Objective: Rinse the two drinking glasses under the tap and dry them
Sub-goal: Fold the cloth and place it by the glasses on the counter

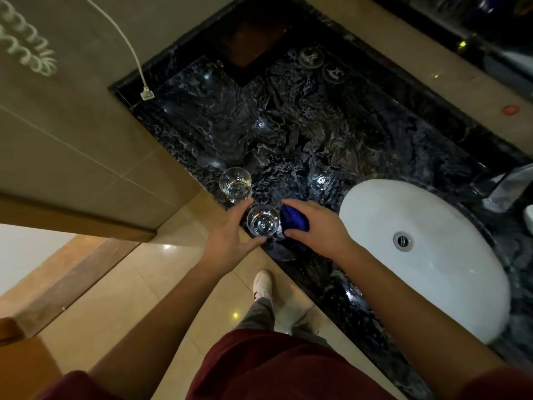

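- Head view: a dark marbled desk (302, 134) is being shown, glossy with light spots, with a white oval basin (427, 255) set in at the right.
- Beige wall tiles and a tan floor (161, 287) are being seen around it.
- One glass (235, 184) is standing on the desk near its edge.
- A second glass (263, 220) is being cupped loosely by the left hand (230, 238), grip apart.
- A blue cloth (294, 219) is being clamped in the right hand (317, 226).

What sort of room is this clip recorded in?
Most likely a bathroom or hotel washroom vanity: a white oval basin is set into a dark marble counter, with beige wall tiles beside it and a glossy tiled floor below.
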Tool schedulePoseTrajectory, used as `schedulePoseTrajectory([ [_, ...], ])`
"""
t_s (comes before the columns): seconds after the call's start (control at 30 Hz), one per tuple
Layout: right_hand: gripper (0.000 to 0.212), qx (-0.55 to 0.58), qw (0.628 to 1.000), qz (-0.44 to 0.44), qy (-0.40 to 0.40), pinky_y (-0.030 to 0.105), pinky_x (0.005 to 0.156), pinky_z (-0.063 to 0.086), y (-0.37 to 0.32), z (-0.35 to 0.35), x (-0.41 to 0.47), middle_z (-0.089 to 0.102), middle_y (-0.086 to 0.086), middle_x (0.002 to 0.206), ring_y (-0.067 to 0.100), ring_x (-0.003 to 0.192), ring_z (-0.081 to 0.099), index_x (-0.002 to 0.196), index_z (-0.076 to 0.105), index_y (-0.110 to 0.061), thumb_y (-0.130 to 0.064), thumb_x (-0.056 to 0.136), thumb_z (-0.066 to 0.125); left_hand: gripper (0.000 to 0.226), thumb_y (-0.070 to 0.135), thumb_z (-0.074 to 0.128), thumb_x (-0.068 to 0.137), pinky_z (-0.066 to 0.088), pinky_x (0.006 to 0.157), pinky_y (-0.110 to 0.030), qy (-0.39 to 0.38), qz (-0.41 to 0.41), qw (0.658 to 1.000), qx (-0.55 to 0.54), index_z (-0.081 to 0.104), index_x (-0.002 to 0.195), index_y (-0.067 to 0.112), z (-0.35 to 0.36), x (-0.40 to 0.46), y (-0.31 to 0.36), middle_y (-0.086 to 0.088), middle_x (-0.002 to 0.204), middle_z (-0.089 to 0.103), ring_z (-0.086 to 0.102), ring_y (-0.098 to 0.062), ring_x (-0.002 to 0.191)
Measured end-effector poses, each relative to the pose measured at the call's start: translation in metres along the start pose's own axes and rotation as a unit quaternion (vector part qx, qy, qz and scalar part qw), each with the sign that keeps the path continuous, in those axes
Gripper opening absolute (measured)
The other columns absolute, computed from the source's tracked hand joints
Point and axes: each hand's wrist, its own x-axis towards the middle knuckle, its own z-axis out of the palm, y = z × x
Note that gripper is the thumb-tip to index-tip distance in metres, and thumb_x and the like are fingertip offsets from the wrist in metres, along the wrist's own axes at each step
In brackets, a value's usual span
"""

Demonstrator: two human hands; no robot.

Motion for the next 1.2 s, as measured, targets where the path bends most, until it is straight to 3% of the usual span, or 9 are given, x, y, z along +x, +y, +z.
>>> schedulePoseTrajectory([
  [0.17, 0.051, 0.222, 0.971, 0.014, 0.088, 0.039, 0.112, 0.048, -0.015, -0.04, -0.05, 0.063, -0.014, 0.14, 0.006, 0.126, 0.06, 0.144, 0.054, -0.044, -0.055, 0.093, 0.059, 0.044, 0.048, 0.07, 0.092, 0.055, 0.087, -0.027, 0.091, 0.032, 0.995, -0.033, 0.061, 0.129, 0.025, -0.028, -0.022, 0.062, 0.004, 0.118, 0.068, 0.066, -0.011, 0.103],
  [0.27, 0.042, 0.31, 0.945, -0.002, 0.1, 0.044, 0.116, 0.044, -0.032, -0.062, -0.081, 0.064, -0.011, 0.141, 0.007, 0.131, 0.059, 0.144, 0.056, -0.042, -0.034, 0.106, 0.041, 0.034, 0.054, 0.062, 0.093, 0.057, 0.076, -0.031, -0.032, -0.053, 0.976, -0.207, 0.069, 0.112, 0.026, -0.029, -0.022, 0.125, 0.005, 0.097, 0.075, 0.072, -0.011, 0.086],
  [0.37, 0.053, 0.218, 0.963, -0.03, 0.158, 0.048, 0.099, 0.055, -0.039, -0.077, -0.106, 0.07, -0.001, 0.134, 0.017, 0.118, 0.067, 0.153, 0.04, -0.046, -0.027, 0.104, 0.05, 0.053, 0.068, 0.071, 0.08, 0.06, 0.081, -0.036, -0.058, -0.04, 0.959, -0.274, 0.066, 0.112, 0.026, -0.021, -0.017, 0.163, 0.002, 0.1, 0.075, 0.074, -0.015, 0.093],
  [0.43, 0.066, 0.199, 0.958, -0.046, 0.2, 0.035, 0.099, 0.055, -0.042, -0.085, -0.123, 0.064, -0.006, 0.141, 0.005, 0.124, 0.062, 0.157, 0.033, -0.042, -0.024, 0.101, 0.063, 0.055, 0.063, 0.078, 0.075, 0.06, 0.086, -0.038, -0.049, -0.027, 0.961, -0.271, 0.063, 0.115, 0.029, -0.013, -0.016, 0.177, 0.006, 0.106, 0.075, 0.073, -0.014, 0.099],
  [0.67, 0.077, 0.29, 0.907, -0.053, 0.301, 0.032, 0.088, 0.056, -0.032, -0.095, -0.176, 0.063, -0.017, 0.136, 0.016, 0.11, 0.067, 0.154, 0.039, -0.034, -0.013, 0.091, 0.078, 0.02, 0.032, 0.068, 0.089, 0.059, 0.083, -0.039, -0.032, 0.029, 0.934, -0.354, 0.066, 0.108, 0.024, -0.001, -0.029, 0.224, -0.006, 0.101, 0.073, 0.071, -0.019, 0.093],
  [0.87, 0.055, 0.457, 0.839, 0.026, 0.293, 0.021, 0.084, 0.055, -0.014, -0.109, -0.205, 0.064, -0.011, 0.122, 0.007, 0.114, 0.065, 0.136, 0.054, -0.033, -0.034, 0.085, 0.074, 0.02, 0.031, 0.058, 0.099, 0.057, 0.085, -0.024, -0.14, 0.078, 0.93, -0.331, 0.065, 0.117, 0.026, 0.009, -0.038, 0.246, 0.011, 0.103, 0.075, 0.07, -0.007, 0.099],
  [0.97, 0.036, 0.478, 0.852, 0.007, 0.211, 0.022, 0.083, 0.056, 0.0, -0.125, -0.205, 0.073, -0.005, 0.12, 0.008, 0.11, 0.069, 0.127, 0.066, -0.022, -0.024, 0.091, 0.072, 0.025, 0.033, 0.05, 0.1, 0.054, 0.085, -0.022, -0.199, 0.071, 0.926, -0.312, 0.07, 0.113, 0.024, 0.015, -0.037, 0.251, 0.009, 0.103, 0.077, 0.071, -0.008, 0.099],
  [1.1, 0.016, 0.386, 0.881, -0.017, 0.273, 0.025, 0.076, 0.053, 0.009, -0.132, -0.211, 0.073, -0.01, 0.095, 0.009, 0.087, 0.068, 0.098, 0.072, -0.022, -0.021, 0.084, 0.08, 0.045, 0.045, 0.048, 0.103, 0.047, 0.065, -0.017, -0.129, 0.078, 0.966, -0.208, 0.074, 0.084, 0.013, 0.014, -0.031, 0.255, 0.008, 0.07, 0.069, 0.06, -0.001, 0.066],
  [1.2, 0.024, 0.394, 0.876, 0.003, 0.277, 0.034, 0.064, 0.053, 0.011, -0.129, -0.215, 0.065, -0.012, 0.076, 0.012, 0.069, 0.059, 0.085, 0.062, -0.024, -0.026, 0.077, 0.085, 0.036, 0.038, 0.048, 0.101, 0.048, 0.068, -0.019, -0.071, 0.135, 0.978, -0.14, 0.076, 0.092, 0.017, 0.011, -0.029, 0.253, 0.007, 0.075, 0.071, 0.062, -0.001, 0.07],
])
